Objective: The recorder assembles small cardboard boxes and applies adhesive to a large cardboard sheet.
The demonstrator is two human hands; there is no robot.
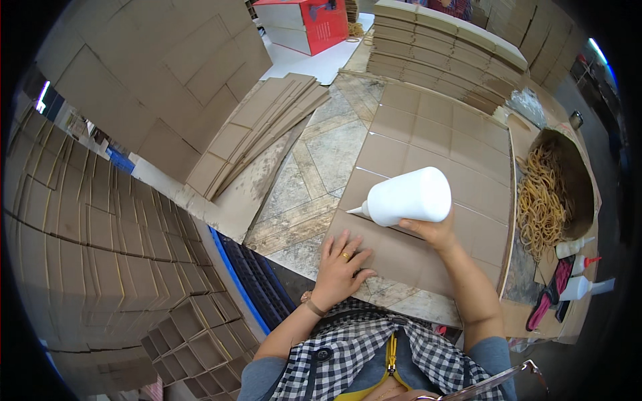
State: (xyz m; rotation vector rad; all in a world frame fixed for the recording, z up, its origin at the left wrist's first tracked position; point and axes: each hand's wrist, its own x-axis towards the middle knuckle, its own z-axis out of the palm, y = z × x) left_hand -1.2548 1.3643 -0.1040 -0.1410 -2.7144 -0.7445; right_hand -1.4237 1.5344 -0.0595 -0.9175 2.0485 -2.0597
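My right hand (435,229) is closed around a white squeeze bottle (411,196), held tilted almost on its side. Its narrow nozzle points left and ends close to the left edge of some flat brown cardboard sheets (435,127). These lie side by side in rows on the table, and glossy white lines show along some of their left edges. My left hand (340,267) rests with fingers spread on the nearest sheet's left edge, just below the nozzle. A ring is on one of its fingers. Whether anything is flowing from the nozzle I cannot tell.
Loose cardboard pieces (257,127) lie on the left of the patterned table (328,160). Cardboard stacks (441,57) stand behind, beside a red and white box (311,27). On the right are a container of yellow rubber bands (542,200) and smaller bottles (576,287). Bundled cardboard (100,247) rises at left.
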